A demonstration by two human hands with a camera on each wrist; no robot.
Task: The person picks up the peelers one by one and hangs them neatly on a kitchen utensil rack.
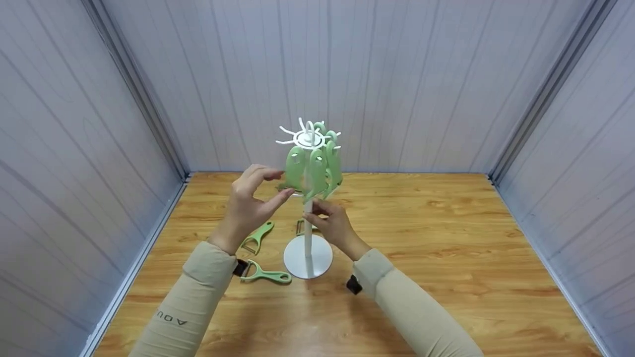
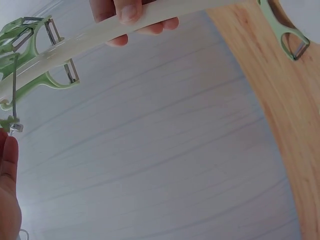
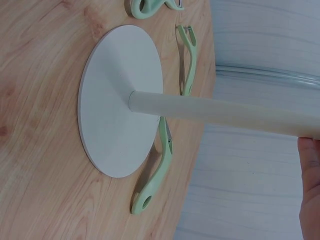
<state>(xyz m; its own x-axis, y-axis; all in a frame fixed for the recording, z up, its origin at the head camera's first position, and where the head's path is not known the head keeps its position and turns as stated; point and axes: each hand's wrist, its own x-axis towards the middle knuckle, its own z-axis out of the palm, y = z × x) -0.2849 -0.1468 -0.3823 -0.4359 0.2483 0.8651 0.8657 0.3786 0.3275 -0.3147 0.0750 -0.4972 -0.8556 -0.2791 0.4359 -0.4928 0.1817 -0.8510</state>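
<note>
Peelers (image 1: 318, 171) hang from hooks (image 1: 285, 142) only the head view shows, right grip (image 1: 336, 225) clamped on pole (image 1: 308, 243), left grip (image 1: 248, 203) apart.

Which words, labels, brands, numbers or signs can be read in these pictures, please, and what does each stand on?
Left sleeve: "A"; to its left in the head view, a round letter, O or Q, then perhaps a U at the edge, too unclear to settle.
Green peelers and white stand: no readable text.

L grip (image 1: 250, 196) higher, R grip (image 1: 331, 220) lower & curled
</note>
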